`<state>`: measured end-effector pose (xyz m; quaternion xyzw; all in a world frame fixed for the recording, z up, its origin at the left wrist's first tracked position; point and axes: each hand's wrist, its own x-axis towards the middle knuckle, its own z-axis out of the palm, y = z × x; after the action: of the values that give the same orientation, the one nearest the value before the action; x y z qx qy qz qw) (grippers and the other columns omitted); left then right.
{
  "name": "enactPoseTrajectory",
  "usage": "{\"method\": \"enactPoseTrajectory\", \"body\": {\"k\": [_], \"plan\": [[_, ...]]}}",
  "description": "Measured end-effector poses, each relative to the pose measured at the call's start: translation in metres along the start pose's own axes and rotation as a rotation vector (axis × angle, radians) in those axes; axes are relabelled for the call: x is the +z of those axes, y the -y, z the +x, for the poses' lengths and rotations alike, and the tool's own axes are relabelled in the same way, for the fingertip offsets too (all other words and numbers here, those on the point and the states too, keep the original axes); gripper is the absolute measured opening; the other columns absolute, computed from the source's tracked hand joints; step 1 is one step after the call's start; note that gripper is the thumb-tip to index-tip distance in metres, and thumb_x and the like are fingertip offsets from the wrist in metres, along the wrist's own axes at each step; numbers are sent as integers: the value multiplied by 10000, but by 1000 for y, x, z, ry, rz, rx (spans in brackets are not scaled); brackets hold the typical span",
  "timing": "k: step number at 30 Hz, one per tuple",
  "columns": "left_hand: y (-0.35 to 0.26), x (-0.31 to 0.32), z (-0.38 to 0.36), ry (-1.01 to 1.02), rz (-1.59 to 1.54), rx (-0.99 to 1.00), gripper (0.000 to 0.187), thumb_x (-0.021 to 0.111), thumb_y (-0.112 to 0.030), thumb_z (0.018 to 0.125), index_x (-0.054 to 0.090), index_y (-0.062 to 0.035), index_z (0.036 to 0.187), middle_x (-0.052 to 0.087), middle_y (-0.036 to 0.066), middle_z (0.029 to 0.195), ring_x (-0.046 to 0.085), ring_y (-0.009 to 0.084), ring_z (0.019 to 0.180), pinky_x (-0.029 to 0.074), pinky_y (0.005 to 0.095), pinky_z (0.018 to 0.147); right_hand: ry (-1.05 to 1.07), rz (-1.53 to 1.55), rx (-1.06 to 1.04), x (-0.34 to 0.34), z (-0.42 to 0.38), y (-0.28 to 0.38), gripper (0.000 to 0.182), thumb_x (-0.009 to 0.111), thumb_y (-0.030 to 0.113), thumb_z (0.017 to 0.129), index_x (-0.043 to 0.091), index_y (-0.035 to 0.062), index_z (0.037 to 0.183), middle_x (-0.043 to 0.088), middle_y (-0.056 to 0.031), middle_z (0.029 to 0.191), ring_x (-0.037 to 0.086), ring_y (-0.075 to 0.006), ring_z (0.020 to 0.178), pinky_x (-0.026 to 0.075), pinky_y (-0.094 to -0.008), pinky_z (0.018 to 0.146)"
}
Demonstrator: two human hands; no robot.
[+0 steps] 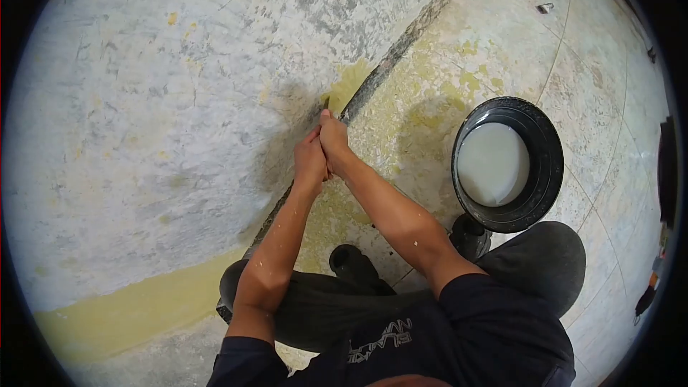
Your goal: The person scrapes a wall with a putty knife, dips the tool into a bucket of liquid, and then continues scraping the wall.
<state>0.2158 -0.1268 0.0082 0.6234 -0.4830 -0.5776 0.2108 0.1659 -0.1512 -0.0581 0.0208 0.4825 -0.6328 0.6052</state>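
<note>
Both arms reach forward to the foot of the wall, where it meets a dark strip along the floor. My right hand is closed around a scraper, with only its thin dark end showing beyond the thumb. Just behind it, my left hand is closed too and pressed against the right hand, apparently on the same tool; its grip is partly hidden. A yellow paint patch lies on the wall right beside the tool's end.
A black bucket of whitish liquid stands to the right, near my bent knee. Yellow flakes cover the tiled floor. A yellow band runs along the wall at lower left. An orange-and-black tool lies far right.
</note>
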Motion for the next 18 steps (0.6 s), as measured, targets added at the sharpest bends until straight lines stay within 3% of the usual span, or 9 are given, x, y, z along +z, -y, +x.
{"method": "enactPoseTrajectory", "body": {"k": [3, 5, 9, 11, 15, 17, 18], "plan": [[6, 6, -9, -69, 20, 36, 368, 425, -231, 976, 607, -46, 1236, 495, 0, 547, 372, 90, 349, 274, 282, 330, 52, 19, 72, -5, -7, -4, 387, 412, 268, 973, 571, -32, 1159, 616, -212, 1048, 545, -285, 871, 436, -387, 796], [7, 5, -13, -103, -32, 4, 373, 419, -224, 976, 593, -41, 1250, 498, 4, 555, 381, 95, 357, 277, 279, 336, 68, -140, -103, -4, -2, -15, 392, 414, 270, 974, 569, -41, 1154, 622, -208, 1033, 553, -272, 886, 434, -388, 802], [11, 5, -13, -87, -36, 0, 386, 414, -212, 974, 568, -34, 1279, 499, 11, 555, 385, 98, 360, 282, 277, 342, 33, -157, -43, -9, -8, -9, 402, 410, 273, 978, 566, -50, 1160, 629, -212, 1020, 570, -279, 908, 434, -385, 821], [10, 7, -14, -68, -35, -19, 397, 413, -204, 972, 547, -30, 1302, 500, 16, 556, 386, 98, 362, 287, 278, 344, 122, -128, 47, -13, -7, -9, 421, 407, 270, 980, 531, -44, 1231, 630, -219, 1060, 577, -282, 938, 432, -376, 846], [15, 2, -16, -101, -82, 11, 399, 414, -194, 970, 539, -26, 1309, 500, 17, 558, 381, 97, 357, 286, 282, 340, 70, -147, -31, -2, -23, 0, 459, 398, 274, 983, 484, -48, 1299, 614, -227, 1127, 572, -284, 982, 428, -370, 866], [8, 2, -19, -138, -26, -11, 400, 409, -182, 970, 531, -24, 1317, 500, 17, 562, 377, 94, 356, 289, 284, 338, 61, -111, -53, -1, -25, 0, 469, 446, 245, 960, 482, -48, 1324, 597, -129, 1138, 523, -181, 958, 419, -310, 861], [13, 1, -17, -148, -33, -22, 400, 409, -182, 970, 531, -24, 1317, 500, 17, 562, 377, 94, 356, 289, 284, 338, 66, -121, -40, -4, -22, -4, 469, 446, 245, 960, 482, -48, 1324, 597, -129, 1138, 523, -181, 958, 419, -310, 861]]}}
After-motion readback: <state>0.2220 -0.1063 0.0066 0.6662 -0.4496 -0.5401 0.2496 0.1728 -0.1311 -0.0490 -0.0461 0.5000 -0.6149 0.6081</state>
